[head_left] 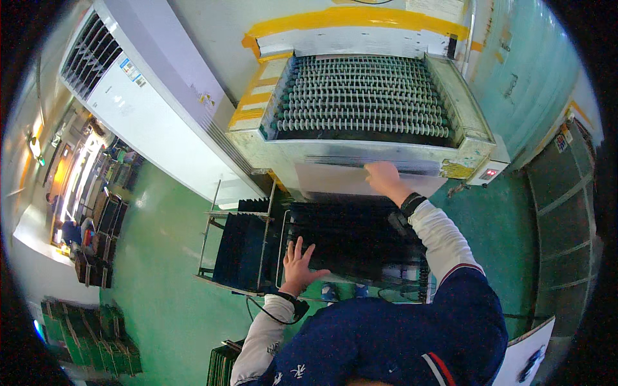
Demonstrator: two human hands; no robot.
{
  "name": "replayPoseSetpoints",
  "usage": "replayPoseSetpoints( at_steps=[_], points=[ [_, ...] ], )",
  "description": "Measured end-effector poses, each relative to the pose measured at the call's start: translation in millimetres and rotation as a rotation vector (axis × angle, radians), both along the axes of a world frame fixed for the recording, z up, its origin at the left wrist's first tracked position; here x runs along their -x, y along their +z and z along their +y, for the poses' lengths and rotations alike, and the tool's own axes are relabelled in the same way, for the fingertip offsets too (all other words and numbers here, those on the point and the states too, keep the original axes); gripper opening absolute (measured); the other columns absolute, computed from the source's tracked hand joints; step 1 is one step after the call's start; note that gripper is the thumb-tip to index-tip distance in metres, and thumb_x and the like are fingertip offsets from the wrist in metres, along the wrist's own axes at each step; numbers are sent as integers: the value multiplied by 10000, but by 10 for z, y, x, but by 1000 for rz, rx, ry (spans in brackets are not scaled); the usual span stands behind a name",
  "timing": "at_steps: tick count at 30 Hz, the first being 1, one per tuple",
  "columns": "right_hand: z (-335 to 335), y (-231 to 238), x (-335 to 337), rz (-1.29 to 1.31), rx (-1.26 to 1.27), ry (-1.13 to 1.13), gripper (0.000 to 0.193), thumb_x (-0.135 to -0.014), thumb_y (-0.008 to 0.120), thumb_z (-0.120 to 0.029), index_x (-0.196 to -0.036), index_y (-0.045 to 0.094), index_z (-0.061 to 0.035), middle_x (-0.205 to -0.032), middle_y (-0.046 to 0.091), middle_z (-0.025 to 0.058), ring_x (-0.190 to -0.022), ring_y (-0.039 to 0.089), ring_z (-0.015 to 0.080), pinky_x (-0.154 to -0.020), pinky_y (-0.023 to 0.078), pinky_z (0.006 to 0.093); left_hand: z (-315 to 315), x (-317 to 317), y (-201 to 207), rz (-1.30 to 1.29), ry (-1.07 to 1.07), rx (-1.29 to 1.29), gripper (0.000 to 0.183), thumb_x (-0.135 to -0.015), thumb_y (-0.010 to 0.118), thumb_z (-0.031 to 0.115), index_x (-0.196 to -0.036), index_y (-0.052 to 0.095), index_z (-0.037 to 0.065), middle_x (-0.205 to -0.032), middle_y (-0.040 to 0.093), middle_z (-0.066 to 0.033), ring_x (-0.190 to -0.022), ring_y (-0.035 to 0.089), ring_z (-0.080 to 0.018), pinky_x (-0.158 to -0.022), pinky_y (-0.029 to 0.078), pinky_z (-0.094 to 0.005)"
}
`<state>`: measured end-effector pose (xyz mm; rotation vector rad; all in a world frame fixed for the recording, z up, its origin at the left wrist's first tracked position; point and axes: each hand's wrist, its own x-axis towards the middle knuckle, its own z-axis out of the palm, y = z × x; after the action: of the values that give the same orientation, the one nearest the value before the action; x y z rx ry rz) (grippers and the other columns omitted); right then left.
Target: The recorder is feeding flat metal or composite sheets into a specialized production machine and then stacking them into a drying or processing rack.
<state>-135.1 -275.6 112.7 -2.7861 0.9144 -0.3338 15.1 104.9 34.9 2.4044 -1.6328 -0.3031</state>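
My right hand [386,179] reaches forward with its fingers closed at the upper edge of a thin, flat panel [331,179]. The panel is smeared by motion in front of the roller machine [476,122], and my fingertips are partly hidden. Below it, a rack of dark, thin panels [354,241] stands close to my body. My left hand [299,265] is open with fingers spread at the left side of these panels. Whether it touches them I cannot tell. Dark bands circle both wrists.
Rows of pale rollers [364,96] fill the machine's top. Left of my rack stands a metal-framed rack [238,248] of dark sheets. A tall white air conditioner [148,109] leans into view at the left. More boards [90,338] stand lower left, and a grey framed panel [563,219] at right.
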Motion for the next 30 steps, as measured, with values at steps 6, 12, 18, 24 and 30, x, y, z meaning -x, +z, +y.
replayPoseSetpoints(
  at_steps=[6, 12, 18, 24, 30],
  points=[
    [39, -466, -87, 45, 19, -61, 149, -851, 629, -100, -959, 721, -55, -938, 733, 204, -919, 717, 422, -807, 558, 556, 8, -2, 14, 26, 4, 5, 1031, -678, 805, 738, -1514, 533, 198, -1710, 213, -161, -1541, 207, -485, -1189, 279, -610],
    [172, -338, -60, -77, 79, -60, 324, -854, 583, -4, -1161, 658, -76, -1147, 691, 144, -1132, 640, 369, -950, 498, 525, 23, -9, 16, 52, 22, 14, 1030, -668, 815, 730, -1503, 548, 190, -1710, 211, -158, -1546, 200, -478, -1195, 268, -610],
    [376, -441, 186, -161, 145, 14, 520, -847, 598, 4, -1362, 596, -71, -1379, 550, 127, -1306, 501, 353, -1099, 403, 521, 2, -9, 26, 70, 19, 29, 1022, -654, 844, 693, -1502, 547, 205, -1712, 203, -152, -1546, 197, -471, -1202, 253, -607],
    [554, -472, 216, -106, 178, -12, 657, -857, 584, 15, -1501, 485, -67, -1546, 429, 133, -1440, 395, 338, -1208, 309, 547, 29, -24, -36, 49, 19, 15, 1049, -647, 813, 746, -1502, 545, 201, -1712, 203, -150, -1543, 195, -481, -1196, 256, -614],
    [575, -556, 239, -122, 177, -5, 686, -856, 574, 23, -1527, 443, -40, -1574, 399, 137, -1462, 370, 343, -1225, 283, 552, 33, -32, -33, 58, 20, 29, 1057, -642, 812, 755, -1504, 544, 204, -1717, 193, -147, -1545, 190, -479, -1188, 261, -628]
  ],
)
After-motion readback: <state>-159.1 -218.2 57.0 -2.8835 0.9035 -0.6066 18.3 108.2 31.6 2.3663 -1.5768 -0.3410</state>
